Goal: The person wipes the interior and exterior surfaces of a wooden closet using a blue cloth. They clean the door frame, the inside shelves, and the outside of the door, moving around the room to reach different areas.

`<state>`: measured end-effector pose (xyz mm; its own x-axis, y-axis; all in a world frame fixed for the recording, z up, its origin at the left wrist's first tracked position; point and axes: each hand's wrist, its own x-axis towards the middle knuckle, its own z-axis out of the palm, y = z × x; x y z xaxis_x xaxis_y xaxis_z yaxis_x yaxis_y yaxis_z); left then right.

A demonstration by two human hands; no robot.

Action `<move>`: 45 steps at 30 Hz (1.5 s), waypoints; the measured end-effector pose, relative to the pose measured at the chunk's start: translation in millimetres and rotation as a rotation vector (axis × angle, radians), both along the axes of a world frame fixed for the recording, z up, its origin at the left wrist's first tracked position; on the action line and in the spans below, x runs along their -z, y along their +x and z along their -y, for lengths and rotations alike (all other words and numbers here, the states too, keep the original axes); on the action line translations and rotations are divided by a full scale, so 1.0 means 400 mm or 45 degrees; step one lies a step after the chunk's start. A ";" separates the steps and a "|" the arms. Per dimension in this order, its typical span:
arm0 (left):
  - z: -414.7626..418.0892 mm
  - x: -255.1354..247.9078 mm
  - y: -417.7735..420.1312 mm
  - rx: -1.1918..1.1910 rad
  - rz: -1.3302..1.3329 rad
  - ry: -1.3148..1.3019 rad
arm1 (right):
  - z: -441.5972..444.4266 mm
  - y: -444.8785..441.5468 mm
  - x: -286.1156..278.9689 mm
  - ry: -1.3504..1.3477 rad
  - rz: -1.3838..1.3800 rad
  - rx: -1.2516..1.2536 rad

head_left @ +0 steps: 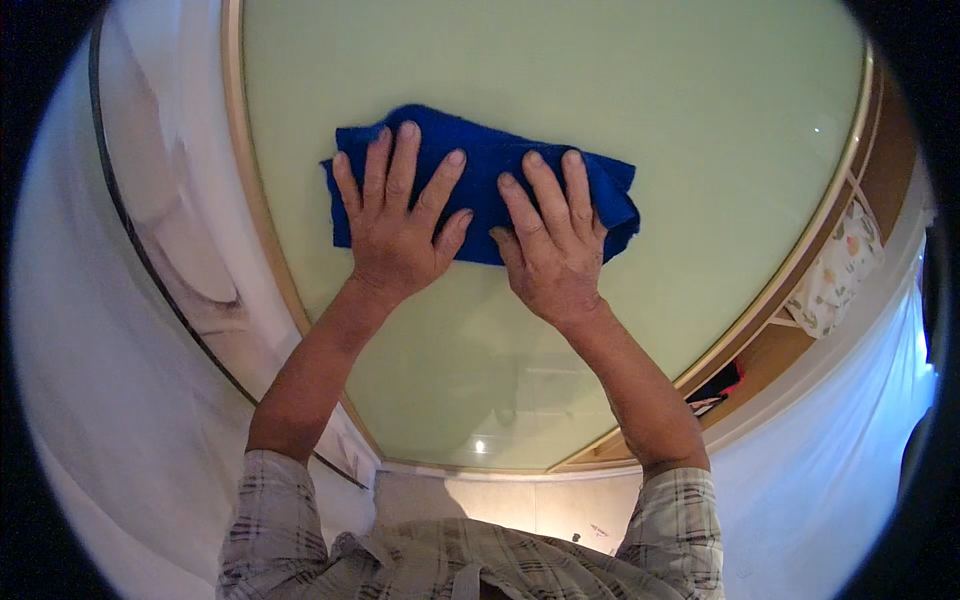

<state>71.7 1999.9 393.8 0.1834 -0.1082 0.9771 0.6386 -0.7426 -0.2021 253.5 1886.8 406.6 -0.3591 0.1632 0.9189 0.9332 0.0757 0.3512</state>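
A folded blue cloth (480, 176) lies flat against a glossy pale green panel (712, 225) with a light-coloured frame. My left hand (401, 217) presses on the cloth's left part, its fingers spread and pointing up the panel. On the right part, my right hand (551, 232) holds the cloth against the panel, palm down, fingers slightly apart. A fold of cloth covers the little finger of that hand. Both thumbs point inward, with a strip of blue between them.
White draped sheeting (112, 375) hangs at the left, beside a dark curved strip (180, 307). Right of the frame, a brown cabinet interior (795, 349) contains a patterned white cloth (840, 270) and a dark item (716, 386). Pale flooring (510, 502) shows below the panel.
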 end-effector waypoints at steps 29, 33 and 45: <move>-0.102 0.469 -0.131 -0.034 0.041 -0.239 | -0.061 -0.127 0.387 -0.384 -0.035 -0.095; -0.105 0.545 -0.151 -0.038 0.020 -0.300 | -0.064 -0.146 0.447 -0.419 -0.026 -0.096; -0.073 0.753 -0.177 -0.087 0.060 -0.500 | -0.087 -0.198 0.635 -0.628 -0.011 -0.218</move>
<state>0.8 2028.9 92.7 0.1311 0.2860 0.9492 0.6911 -0.7129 0.1193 174.3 1921.5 152.7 -0.4110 0.5175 0.7506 0.8959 0.3818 0.2273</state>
